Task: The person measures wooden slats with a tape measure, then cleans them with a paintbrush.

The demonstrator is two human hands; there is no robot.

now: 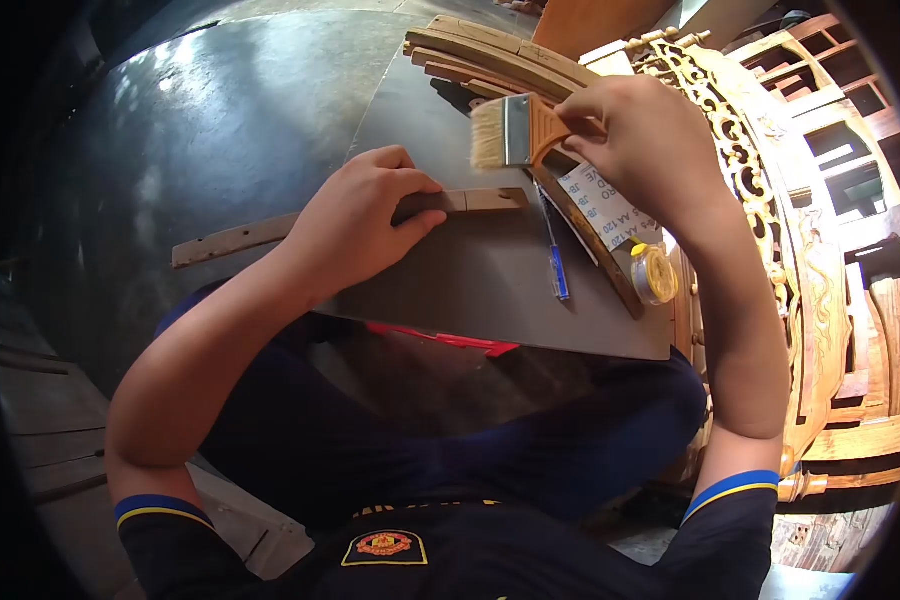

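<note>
My left hand [355, 220] grips a long, slightly curved wooden strip [235, 240] near its right part, fingers and thumb on either side. The strip lies across a grey board [470, 275], and its left end sticks out past the board. Above the board, my right hand [625, 140] pinches the orange handle of a wide paintbrush [515, 130]. The brush's pale bristles point left, above the strip's right end and apart from it.
On the board's right side are a blue pen [558, 272], a printed sandpaper sheet [595, 205], a narrow wooden piece [610, 268] and a yellow tape roll [655, 275]. Curved wooden pieces [500, 48] are stacked behind. Carved wooden panels [815, 240] stand at right.
</note>
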